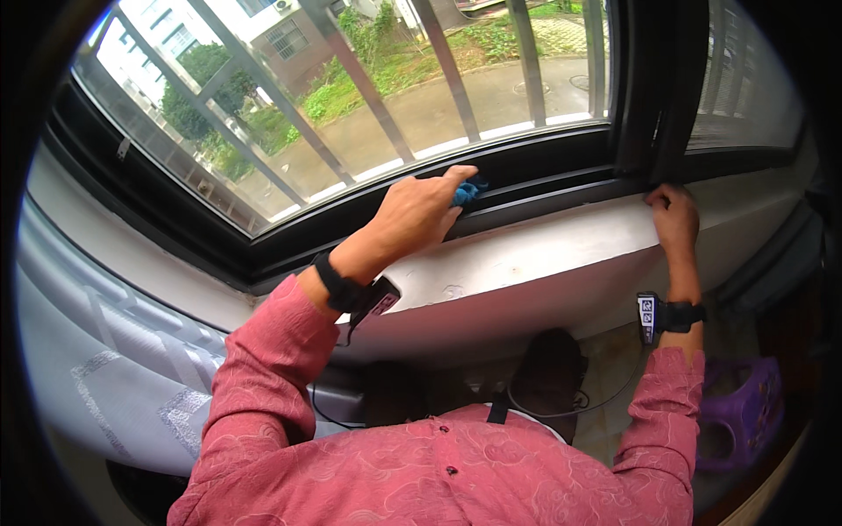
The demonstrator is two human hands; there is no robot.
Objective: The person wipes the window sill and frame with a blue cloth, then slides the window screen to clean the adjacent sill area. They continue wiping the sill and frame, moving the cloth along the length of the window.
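Note:
My left hand (421, 204) holds a bunched blue cloth (468, 191) between thumb and fingers, against the lower rail of a dark window frame (546, 197). At the right, my right hand (676, 209) rests with curled fingers where the white window sill (526, 263) meets the frame, below the upright between two window panels. Whether anything is inside its fingers cannot be seen. Each wrist wears a black strap with a small device, and a cable runs from each.
Metal bars (454, 79) stand outside the glass. A pale patterned curtain (118, 368) hangs at the left. A purple plastic stool (743, 414) stands on the floor at the right. My feet in dark shoes are below the sill.

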